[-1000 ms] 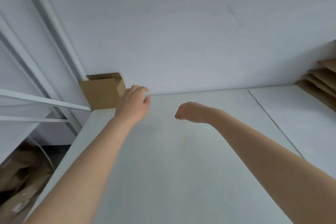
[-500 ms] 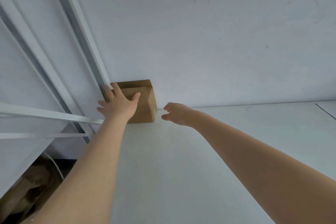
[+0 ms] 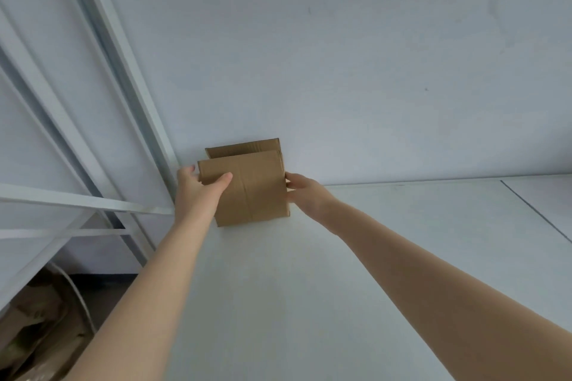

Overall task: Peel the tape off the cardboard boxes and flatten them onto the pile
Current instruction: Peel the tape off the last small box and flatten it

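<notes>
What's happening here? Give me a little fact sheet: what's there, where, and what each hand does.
Object: cardboard box, not flattened
Place: far left corner of the white table, against the wall
Seal: what looks like tape down its near face
Left hand: grips box's left edge, thumb over near face
Right hand: holds box's right edge
Nearby: white metal frame; crumpled cardboard on floor
</notes>
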